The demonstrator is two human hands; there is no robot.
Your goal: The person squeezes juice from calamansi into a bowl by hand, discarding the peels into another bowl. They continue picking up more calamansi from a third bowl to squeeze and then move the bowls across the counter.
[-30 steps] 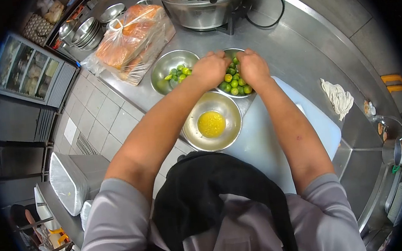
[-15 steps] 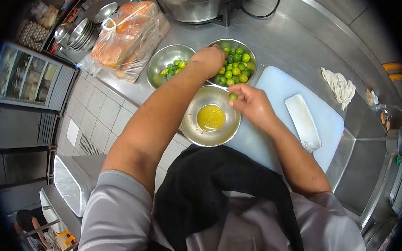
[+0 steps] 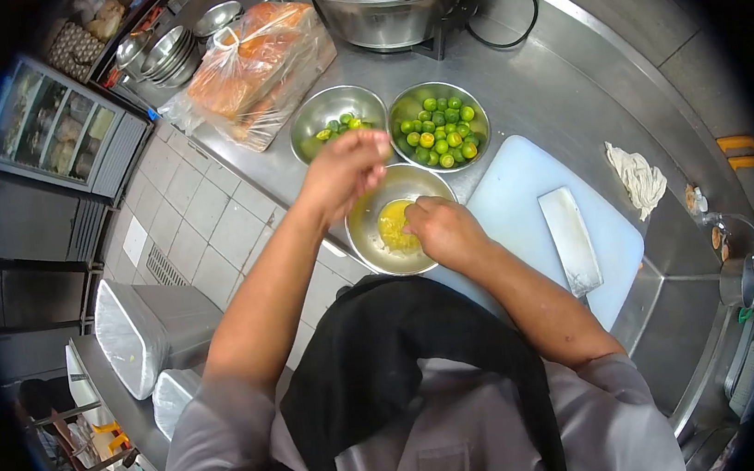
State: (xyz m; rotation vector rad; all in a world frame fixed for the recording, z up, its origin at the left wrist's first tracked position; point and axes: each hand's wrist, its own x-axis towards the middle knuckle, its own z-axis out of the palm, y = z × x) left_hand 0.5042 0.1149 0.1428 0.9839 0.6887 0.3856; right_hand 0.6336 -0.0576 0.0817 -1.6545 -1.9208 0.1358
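Note:
My right hand [image 3: 449, 230] is closed in a fist over the steel bowl [image 3: 440, 193] of yellow juice [image 3: 396, 226]. The small green lime it held a moment ago is hidden inside its fingers. My left hand [image 3: 347, 174] hovers at that bowl's far left rim, thumb and fingertips pinched together; I cannot make out what is between them. Behind it stands a second steel bowl [image 3: 308, 118] with some green lime pieces [image 3: 344, 125]. To its right, a third steel bowl [image 3: 401, 107] holds many small whole limes [image 3: 444, 130].
A cleaver [image 3: 571, 239] lies on the white cutting board [image 3: 506, 185] to the right, with a crumpled cloth [image 3: 637, 178] beyond. Bagged bread [image 3: 260, 67], stacked metal bowls [image 3: 169, 56] and a large steel pot [image 3: 389, 11] with a cord stand at the back.
My left hand has come back from the whole-lime bowl to above the juice bowl's far rim. My right hand has moved down over the juice and closed around its lime.

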